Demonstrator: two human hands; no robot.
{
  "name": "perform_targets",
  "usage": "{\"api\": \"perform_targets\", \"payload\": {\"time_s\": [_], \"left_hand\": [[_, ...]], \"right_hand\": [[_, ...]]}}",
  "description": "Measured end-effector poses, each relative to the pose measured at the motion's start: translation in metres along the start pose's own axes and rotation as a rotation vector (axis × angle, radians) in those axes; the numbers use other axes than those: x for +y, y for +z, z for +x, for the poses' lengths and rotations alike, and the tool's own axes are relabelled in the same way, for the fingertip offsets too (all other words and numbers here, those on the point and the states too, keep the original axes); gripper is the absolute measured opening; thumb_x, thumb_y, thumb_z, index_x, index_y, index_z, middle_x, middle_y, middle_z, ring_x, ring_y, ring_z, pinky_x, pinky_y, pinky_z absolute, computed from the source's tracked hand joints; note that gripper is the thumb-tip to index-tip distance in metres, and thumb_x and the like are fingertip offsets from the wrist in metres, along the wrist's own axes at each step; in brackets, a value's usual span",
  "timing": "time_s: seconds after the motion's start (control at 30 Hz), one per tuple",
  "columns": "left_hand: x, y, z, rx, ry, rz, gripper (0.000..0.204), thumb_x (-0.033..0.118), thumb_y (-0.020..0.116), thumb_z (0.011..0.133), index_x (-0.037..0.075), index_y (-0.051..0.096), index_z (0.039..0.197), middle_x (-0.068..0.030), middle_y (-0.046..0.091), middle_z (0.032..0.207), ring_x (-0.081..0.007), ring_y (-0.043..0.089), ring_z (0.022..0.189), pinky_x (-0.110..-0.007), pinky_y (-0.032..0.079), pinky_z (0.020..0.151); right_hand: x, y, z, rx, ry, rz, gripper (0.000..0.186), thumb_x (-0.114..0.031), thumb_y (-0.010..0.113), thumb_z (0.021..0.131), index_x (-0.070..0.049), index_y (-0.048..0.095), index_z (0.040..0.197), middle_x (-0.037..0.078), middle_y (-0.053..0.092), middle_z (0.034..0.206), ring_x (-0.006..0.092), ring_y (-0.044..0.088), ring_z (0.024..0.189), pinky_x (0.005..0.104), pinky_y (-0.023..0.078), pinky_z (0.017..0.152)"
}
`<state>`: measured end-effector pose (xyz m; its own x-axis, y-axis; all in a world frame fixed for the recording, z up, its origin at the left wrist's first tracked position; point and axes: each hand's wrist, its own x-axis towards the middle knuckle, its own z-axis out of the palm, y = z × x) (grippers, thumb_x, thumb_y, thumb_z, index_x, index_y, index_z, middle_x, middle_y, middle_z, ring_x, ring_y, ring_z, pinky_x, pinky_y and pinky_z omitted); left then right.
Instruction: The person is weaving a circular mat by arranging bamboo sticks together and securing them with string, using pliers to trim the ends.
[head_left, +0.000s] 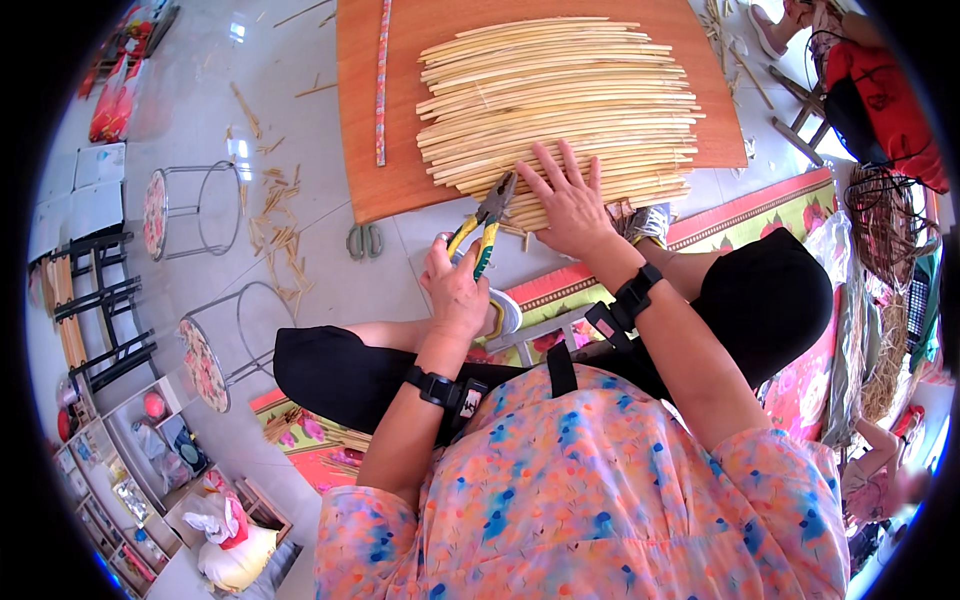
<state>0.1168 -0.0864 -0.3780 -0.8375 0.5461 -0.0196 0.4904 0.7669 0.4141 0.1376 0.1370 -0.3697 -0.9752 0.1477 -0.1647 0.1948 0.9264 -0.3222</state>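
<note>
A row of pale straw-coloured sticks (560,100) lies side by side on an orange-brown board (720,140), their ends uneven. My right hand (575,205) rests flat with fingers spread on the nearest sticks, toward the front edge of the row. In my left hand (457,285) is a pair of pliers (492,213) with yellow and green handles. The fingers wrap round the handles, and the jaws point up at the left ends of the near sticks. Whether the jaws touch a stick, I cannot tell. A floral-patterned strip (381,90) lies on the board's left side.
Scissors (366,241) lie on the floor by the board's near left corner. Stick offcuts (280,225) are scattered left of it, beside two round floral-topped stools (156,214). A floral mat (540,292) runs under my legs. Another person's foot (768,32) shows at the upper right.
</note>
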Motion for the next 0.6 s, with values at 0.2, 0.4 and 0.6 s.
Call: {"api": "perform_targets", "payload": {"time_s": [0.2,0.4,0.6], "left_hand": [[-0.005,0.005,0.008,0.018,0.027,0.034,0.07,0.007,0.076,0.07,0.009,0.048,0.135,-0.0147,0.051,0.115,-0.0351,0.056,0.105,-0.048,0.047,0.078],[0.017,-0.002,0.022,-0.09,-0.112,0.081,0.075,0.003,0.075,0.065,0.009,0.042,0.132,-0.014,0.051,0.107,-0.0355,0.06,0.095,-0.048,0.046,0.073],[0.013,0.004,0.025,-0.028,-0.082,0.01,0.074,0.001,0.072,0.064,0.006,0.042,0.132,-0.0161,0.052,0.105,-0.0374,0.06,0.09,-0.046,0.05,0.072]], "right_hand": [[0.0,0.001,0.001,0.009,0.003,0.025,0.104,-0.02,0.086,0.062,-0.027,0.033,0.151,0.005,0.02,0.161,0.0354,0.011,0.149,0.0687,0.012,0.114],[0.0,0.002,0.001,0.021,0.012,0.034,0.103,-0.019,0.086,0.062,-0.027,0.034,0.15,0.005,0.021,0.161,0.036,0.012,0.149,0.0691,0.012,0.114],[-0.002,0.0,0.002,0.032,0.019,0.05,0.101,-0.017,0.086,0.061,-0.026,0.036,0.148,0.005,0.023,0.16,0.0363,0.013,0.149,0.0694,0.013,0.113]]}}
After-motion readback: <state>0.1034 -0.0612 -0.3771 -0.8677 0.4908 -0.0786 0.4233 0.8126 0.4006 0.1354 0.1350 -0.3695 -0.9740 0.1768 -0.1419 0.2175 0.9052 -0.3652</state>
